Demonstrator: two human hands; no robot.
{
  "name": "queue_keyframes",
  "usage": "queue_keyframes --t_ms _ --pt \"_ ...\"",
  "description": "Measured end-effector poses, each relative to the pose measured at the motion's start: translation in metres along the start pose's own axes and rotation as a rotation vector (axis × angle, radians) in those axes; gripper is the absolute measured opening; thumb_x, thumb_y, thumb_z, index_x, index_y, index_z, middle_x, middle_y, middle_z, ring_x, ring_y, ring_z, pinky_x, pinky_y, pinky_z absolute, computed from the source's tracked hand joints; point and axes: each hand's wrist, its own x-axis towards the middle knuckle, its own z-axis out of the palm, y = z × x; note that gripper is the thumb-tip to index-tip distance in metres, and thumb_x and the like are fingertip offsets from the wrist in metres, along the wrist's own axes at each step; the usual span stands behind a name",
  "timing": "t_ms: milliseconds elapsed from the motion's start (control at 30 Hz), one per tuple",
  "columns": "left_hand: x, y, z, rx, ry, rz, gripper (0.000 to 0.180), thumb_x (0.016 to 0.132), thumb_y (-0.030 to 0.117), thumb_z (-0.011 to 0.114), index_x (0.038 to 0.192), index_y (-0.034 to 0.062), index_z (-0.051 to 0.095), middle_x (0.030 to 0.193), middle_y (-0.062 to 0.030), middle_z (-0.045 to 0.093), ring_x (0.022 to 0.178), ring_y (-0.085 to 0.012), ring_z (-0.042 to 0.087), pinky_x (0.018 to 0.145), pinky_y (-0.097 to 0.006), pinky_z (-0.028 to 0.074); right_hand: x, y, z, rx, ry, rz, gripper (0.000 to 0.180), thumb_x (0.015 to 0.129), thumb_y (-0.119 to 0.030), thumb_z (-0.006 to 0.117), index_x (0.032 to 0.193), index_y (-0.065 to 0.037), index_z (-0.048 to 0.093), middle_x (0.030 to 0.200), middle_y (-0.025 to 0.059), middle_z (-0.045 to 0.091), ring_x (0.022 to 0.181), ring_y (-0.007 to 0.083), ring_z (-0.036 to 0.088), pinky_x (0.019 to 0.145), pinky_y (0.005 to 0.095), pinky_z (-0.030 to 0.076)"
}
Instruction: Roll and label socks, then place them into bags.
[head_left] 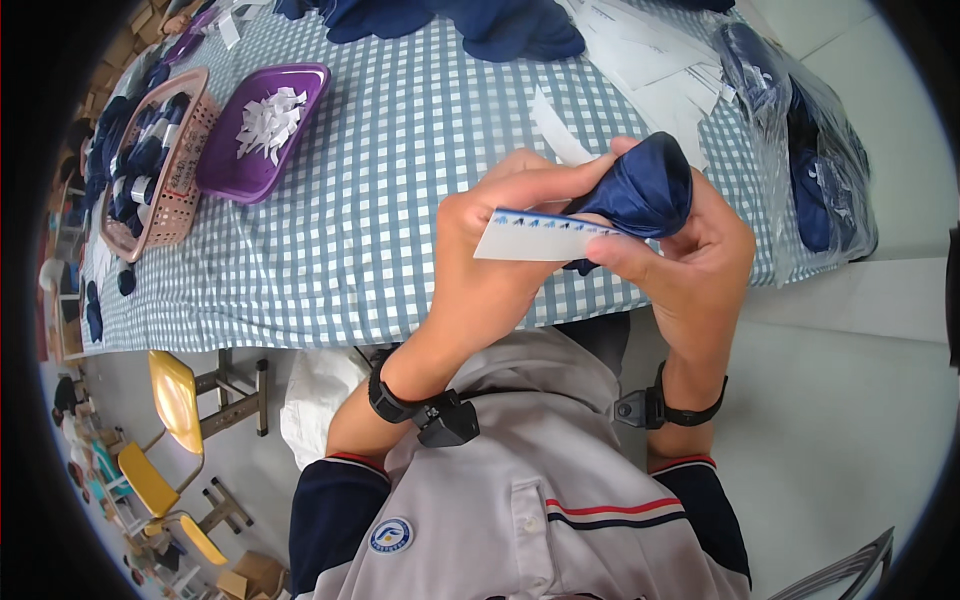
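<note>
A bundled piece of shiny navy fabric (648, 185) is held up over the near edge of the table, between my two hands. Against its near side lies a white paper strip (535, 240) with a blue printed edge, its free end sticking out to the left. My left hand (485, 235) is closed on the bundle from the left, fingers reaching along its far side. From the right, my right hand (705, 245) wraps round the bundle, its thumb pressing the strip's right end against it. Another white strip (560, 128) stands out just beyond my left fingers.
A purple tray (215, 165) of white paper pieces (272, 122) stands on the checked tablecloth (380, 130) at left, beside a pink basket (172, 215) of banded navy bundles. Navy fabric (450, 25) and white sheets (650, 60) lie at the back. A clear plastic bag (835, 170) sits right.
</note>
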Motion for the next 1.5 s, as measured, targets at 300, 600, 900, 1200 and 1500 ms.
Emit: queue_keyframes --t_ms 300,600,900,1200,1500 --pt "0.001 0.013 0.016 -0.12 0.145 0.225 0.009 0.083 -0.001 0.073 0.091 0.0001 0.075 0.102 -0.0111 0.075 0.091 -0.0175 0.068 0.078 -0.029 0.054 -0.007 0.009 0.013 0.141 0.164 -0.117 0.049 0.078 0.008 0.077 0.123 0.007 0.059 0.117 0.0121 0.066 0.101 0.0137 0.065 0.086 0.0252 0.055" --pt "0.005 0.039 0.026 0.252 0.286 0.438 0.015 0.08 0.001 0.08 0.093 0.0016 0.074 0.094 -0.0073 0.072 0.083 -0.015 0.064 0.068 -0.025 0.051 -0.022 0.019 0.014 0.514 0.216 -0.082 0.069 0.071 -0.004 0.089 0.129 0.005 0.052 0.127 0.0203 0.063 0.112 0.0243 0.064 0.103 0.0365 0.048" --pt "0.004 0.052 0.014 0.7 0.104 0.564 0.027 0.073 0.021 0.085 0.096 0.0117 0.075 0.091 -0.0015 0.066 0.081 -0.0204 0.054 0.069 -0.03 0.039 -0.025 0.035 0.013 0.715 0.152 -0.163 0.07 0.075 -0.011 0.09 0.129 -0.013 0.045 0.133 0.0148 0.057 0.119 0.0263 0.059 0.102 0.0395 0.05" --pt "0.005 0.035 0.019 0.342 0.265 0.578 0.017 0.075 0.006 0.082 0.089 0.0052 0.073 0.087 -0.0059 0.067 0.081 -0.0174 0.059 0.071 -0.03 0.047 -0.02 0.046 0.024 0.756 0.058 -0.268 0.064 0.082 -0.013 0.085 0.132 -0.01 0.046 0.13 0.0159 0.058 0.123 0.0307 0.057 0.108 0.0453 0.046" --pt "0.008 0.03 0.022 0.39 0.205 0.633 0.025 0.068 -0.002 0.082 0.091 0.0048 0.077 0.09 -0.0066 0.068 0.079 -0.0199 0.06 0.069 -0.03 0.048 -0.015 0.035 0.027 0.627 0.097 -0.341 0.051 0.091 -0.007 0.073 0.133 -0.005 0.046 0.13 0.0185 0.059 0.121 0.0374 0.062 0.108 0.0495 0.048"
